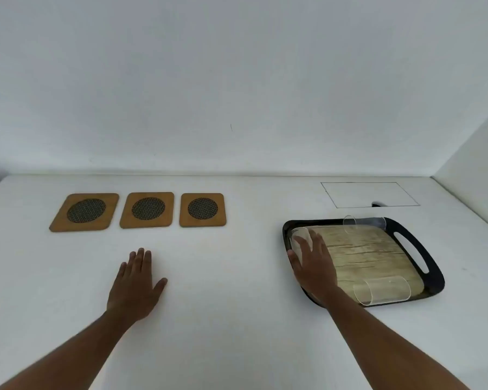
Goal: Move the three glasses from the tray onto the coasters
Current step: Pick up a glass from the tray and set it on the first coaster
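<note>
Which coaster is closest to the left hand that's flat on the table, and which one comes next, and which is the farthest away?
From the left hand, in the head view:
1. Middle coaster, just beyond the fingertips.
2. The right coaster and the left coaster look about equally far, one to each side; too close to call.
No coaster holds a glass yet.

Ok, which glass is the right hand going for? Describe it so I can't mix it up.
Find the black tray at the right of the white table. Three clear glasses lie on their sides on it. The one you want is the glass in the far-left corner, just under the fingers of the right hand; the other two lie along the far edge and near edge.
</note>
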The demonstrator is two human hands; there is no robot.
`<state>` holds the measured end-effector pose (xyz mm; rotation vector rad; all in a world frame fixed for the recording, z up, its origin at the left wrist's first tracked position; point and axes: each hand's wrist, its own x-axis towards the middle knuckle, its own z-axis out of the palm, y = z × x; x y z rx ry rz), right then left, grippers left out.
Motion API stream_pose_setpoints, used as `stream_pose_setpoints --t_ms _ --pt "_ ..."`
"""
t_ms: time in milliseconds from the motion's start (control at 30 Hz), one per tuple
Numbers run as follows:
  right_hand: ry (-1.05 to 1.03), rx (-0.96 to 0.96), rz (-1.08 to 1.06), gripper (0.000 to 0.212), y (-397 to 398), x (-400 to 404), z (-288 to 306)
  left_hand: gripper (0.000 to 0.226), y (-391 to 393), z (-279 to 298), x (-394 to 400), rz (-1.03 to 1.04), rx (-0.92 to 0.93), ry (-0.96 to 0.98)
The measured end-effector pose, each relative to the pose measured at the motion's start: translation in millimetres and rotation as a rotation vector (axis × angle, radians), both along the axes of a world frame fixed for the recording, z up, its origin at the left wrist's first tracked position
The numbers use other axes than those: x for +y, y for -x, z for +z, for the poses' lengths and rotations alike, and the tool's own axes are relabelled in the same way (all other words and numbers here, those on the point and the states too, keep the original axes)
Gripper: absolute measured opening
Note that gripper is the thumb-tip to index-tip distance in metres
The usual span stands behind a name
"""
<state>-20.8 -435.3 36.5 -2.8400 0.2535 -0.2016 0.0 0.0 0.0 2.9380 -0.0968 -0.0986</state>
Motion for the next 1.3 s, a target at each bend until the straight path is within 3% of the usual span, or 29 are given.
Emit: stream_pose_setpoints --t_ms 300,500,600,667,700,800,867,1033,1300 --pt "-0.099 0.148 -0.124 0.051 4 -2 4 0.083 6 -12 11 0.018 0.08 0.067" --pt "-0.362 -0.014 -0.266 0.064 -6 1 28 0.082 1 -11 20 -0.032 0.091 0.065" --pt "-0.679 -0.089 -0.429 0.065 -22 8 46 0.082 -2 -10 29 -0.024 0.099 0.062" --pt "-1.016 -0.128 -0.501 0.04 -30 16 60 0.082 -2 -10 35 -0.002 0.099 0.072" --pt "-1.215 -0.12 -0.5 0.027 -34 20 65 0.082 0 -10 38 0.01 0.099 0.082" --pt "-1.762 -0.029 -0.506 0.022 -43 40 73 0.081 3 -8 50 0.053 0.063 0.118" --pt "-1.932 0.029 -0.503 0.015 -48 61 73 0.081 2 -4 62 0.095 0.03 0.131" --pt "-2.009 0.107 -0.451 0.033 -55 123 67 0.081 -4 4 100 0.178 0.001 0.149" --pt "-2.057 0.221 -0.403 0.04 -67 221 54 0.08 -12 -2 164 0.206 0.014 0.126"
